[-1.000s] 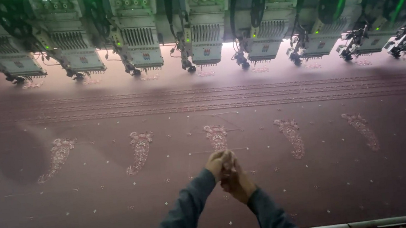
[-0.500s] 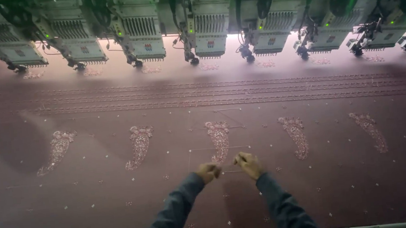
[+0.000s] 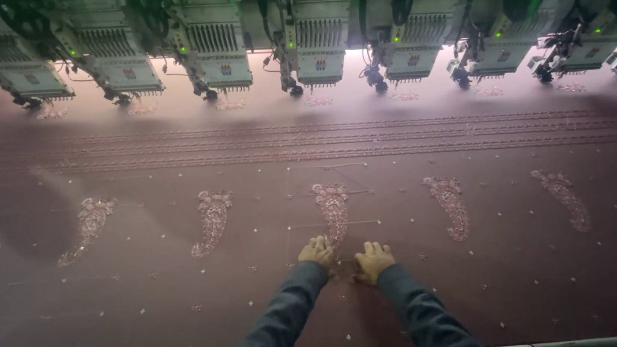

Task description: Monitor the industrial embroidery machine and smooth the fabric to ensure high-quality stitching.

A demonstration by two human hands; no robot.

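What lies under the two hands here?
Both the left hand and right hand press on maroon fabric, beside an embroidered paisley motif. Anything beneath the palms is covered.

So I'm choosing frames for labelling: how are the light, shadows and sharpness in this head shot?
Head view: dim and pink-tinted, brightest as glare under the embroidery heads; a broad shadow darkens the fabric at left; wide-angle bending curves the straight stitched lines; the left hand and right hand look soft.
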